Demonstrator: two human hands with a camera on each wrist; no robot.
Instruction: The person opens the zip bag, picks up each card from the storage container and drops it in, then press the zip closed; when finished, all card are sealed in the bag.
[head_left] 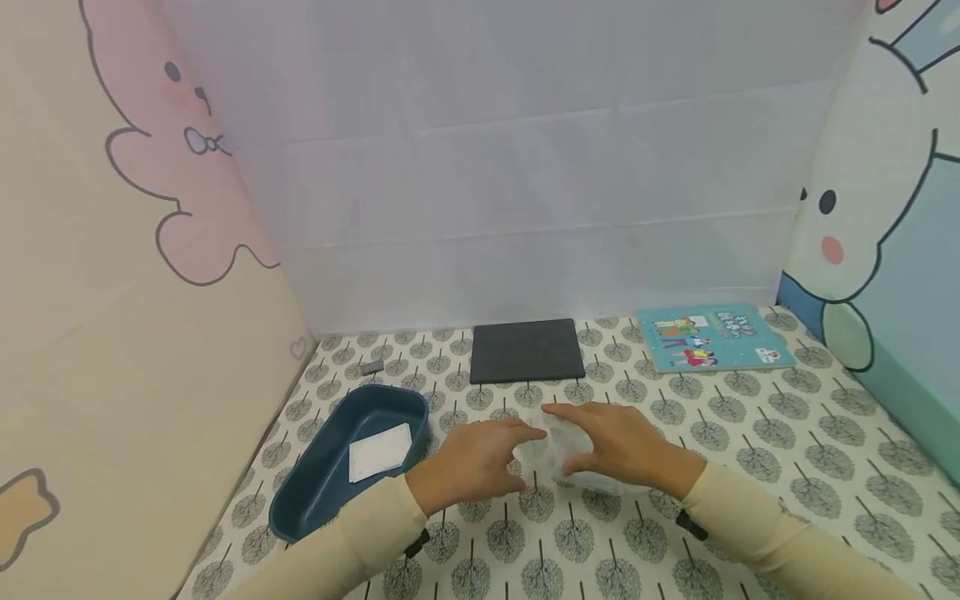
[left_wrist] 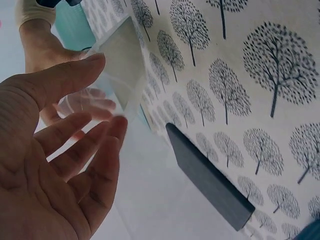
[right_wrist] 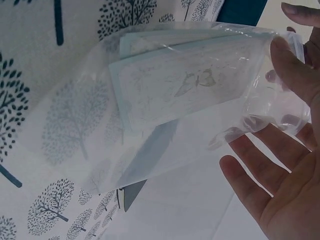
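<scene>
Between my two hands is a clear plastic bag [head_left: 558,446] with its mouth end toward my left hand. Pale cards [right_wrist: 187,82] with blue-green edges lie inside it, the front one printed with a butterfly. My left hand [head_left: 480,462] is at the mouth end, its fingers curved around the edge of the plastic. Opposite it, my right hand [head_left: 622,446] holds the bag near the same end, thumb on one side and fingertips showing through the film. A dark blue basin [head_left: 307,492] stands left of my left hand, with white cards [head_left: 381,452] in it.
A black flat board [head_left: 527,350] lies at the back of the patterned tablecloth. To its right is a blue illustrated book [head_left: 712,337]; to its left, a small grey block [head_left: 372,367]. Cloth walls [head_left: 525,167] enclose the back and both sides.
</scene>
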